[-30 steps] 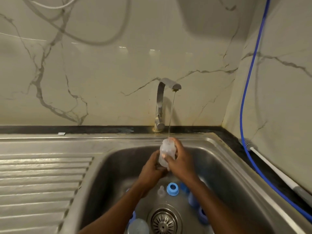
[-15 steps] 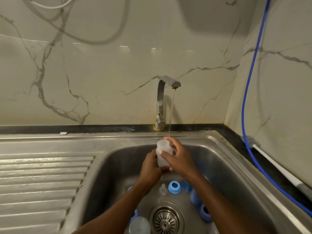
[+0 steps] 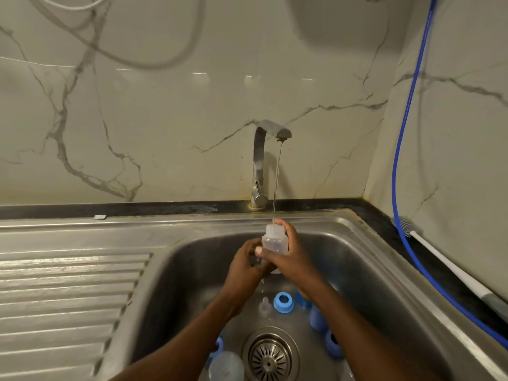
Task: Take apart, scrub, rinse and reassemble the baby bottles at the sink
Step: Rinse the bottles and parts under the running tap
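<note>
The clear plastic baby bottle [image 3: 275,242] has moved back right. It now stands upright over the far part of the steel sink basin [image 3: 357,257], mouth under the thin water stream [image 3: 277,182]. The right hand [image 3: 295,259] grips its side and the left hand [image 3: 244,266] grips its lower end. The rinse step appears to be under way.

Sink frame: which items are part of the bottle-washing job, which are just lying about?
Job: bottle, held by left hand and right hand under the tap stream; blue collar ring, teat, clear cap in the sink; bottle brush on the counter.
Lying about: blue hose, white chip.
</note>
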Demonstrator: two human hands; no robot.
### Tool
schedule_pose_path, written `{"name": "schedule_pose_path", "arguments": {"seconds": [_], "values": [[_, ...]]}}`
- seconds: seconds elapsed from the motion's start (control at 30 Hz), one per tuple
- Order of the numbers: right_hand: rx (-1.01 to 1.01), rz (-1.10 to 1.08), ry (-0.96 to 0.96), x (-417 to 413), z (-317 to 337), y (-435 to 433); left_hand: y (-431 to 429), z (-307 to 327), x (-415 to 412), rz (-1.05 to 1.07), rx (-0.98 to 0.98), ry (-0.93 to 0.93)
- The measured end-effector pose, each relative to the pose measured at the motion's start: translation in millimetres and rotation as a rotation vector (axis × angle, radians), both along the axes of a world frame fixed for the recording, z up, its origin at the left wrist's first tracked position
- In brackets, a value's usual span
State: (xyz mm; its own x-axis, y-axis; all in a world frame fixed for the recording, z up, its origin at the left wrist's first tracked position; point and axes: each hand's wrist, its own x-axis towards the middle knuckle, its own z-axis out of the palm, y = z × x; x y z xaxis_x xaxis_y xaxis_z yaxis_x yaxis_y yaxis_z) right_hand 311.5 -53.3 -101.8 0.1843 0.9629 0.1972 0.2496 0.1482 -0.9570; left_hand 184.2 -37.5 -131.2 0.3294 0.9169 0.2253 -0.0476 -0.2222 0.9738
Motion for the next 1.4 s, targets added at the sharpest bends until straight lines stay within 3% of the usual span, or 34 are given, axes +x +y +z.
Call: {"name": "schedule_pose_path", "arguments": {"seconds": [0.07,0.2,0.27,0.37,0.43,0.53,0.63,0.83,1.3,1.4], "values": [[0.044,-0.045,-0.001,2.8,1.2,-0.5,-1.4,3.2,1.5,-0.065,-0.018,-0.046],[-0.017,0.019,0.221,9.2,7.3,0.1,-3.3,5.5,3.4,-0.226,-0.18,-0.137],[-0.083,0.029,0.066,3.4,4.9,0.6,-4.3,4.1,1.8,-0.134,-0.129,-0.089],[-0.072,-0.13,-0.179,-1.7,-3.9,3.6,-3.2,1.8,0.9,-0.068,-0.065,0.02],[-0.051,-0.199,-0.13,3.5,-2.5,2.7,-2.2,2.8,1.2,-0.157,-0.173,-0.032],[-0.066,-0.068,-0.009,12.6,-2.6,0.2,0.9,3.8,-2.8,-0.225,-0.345,-0.213],[-0.111,0.037,-0.086,7.5,-5.7,1.3,3.7,-1.2,-4.2,-0.128,-0.298,-0.117],[-0.034,-0.147,-0.322,-5.0,-4.1,3.6,1.3,-2.6,-1.4,-0.111,-0.114,0.024],[-0.017,-0.094,-0.147,-0.3,-4.1,5.6,-2.5,0.4,5.4,0.018,-0.022,0.049],[0.002,-0.104,-0.201,-4.6,-9.8,6.5,-2.0,0.1,4.8,-0.002,-0.013,0.09]]}}
